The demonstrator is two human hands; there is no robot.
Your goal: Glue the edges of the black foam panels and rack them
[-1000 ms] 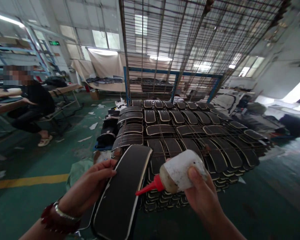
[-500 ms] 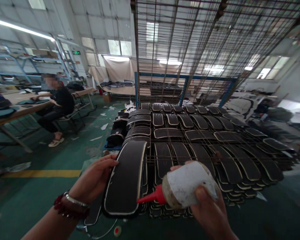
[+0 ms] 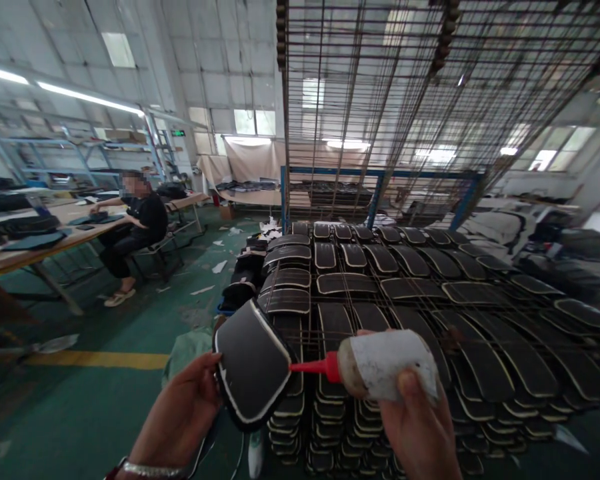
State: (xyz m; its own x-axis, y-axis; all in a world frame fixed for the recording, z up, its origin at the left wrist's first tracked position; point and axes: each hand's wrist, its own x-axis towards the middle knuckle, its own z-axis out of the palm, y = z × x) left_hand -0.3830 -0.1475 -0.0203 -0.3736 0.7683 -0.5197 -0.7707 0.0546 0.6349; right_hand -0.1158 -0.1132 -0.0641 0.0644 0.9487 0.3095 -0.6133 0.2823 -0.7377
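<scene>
My left hand (image 3: 187, 403) pinches the left edge of a dark, curved panel (image 3: 254, 363) with a pale line along its border. The panel is tilted, so its face looks short. My right hand (image 3: 417, 417) is wrapped round a squeeze bottle (image 3: 393, 365) with a white label and a red nozzle (image 3: 313, 367). The nozzle points left, and its tip is at the right corner of the panel's border. Behind and below both hands lie rows of similar dark panels (image 3: 415, 290) on stacked wire racks.
A raised wire grid (image 3: 360, 87) leans over the racks, with a blue frame (image 3: 375, 200) behind. At the left a person (image 3: 143, 223) sits at a long work table (image 3: 75, 233). Paper scraps (image 3: 220, 267) lie on the green floor (image 3: 125, 400).
The held panel has turned and tilted, and its face now looks shorter. The nozzle tip has moved up and right with the bottle, staying at the panel's right edge. The view has shifted.
</scene>
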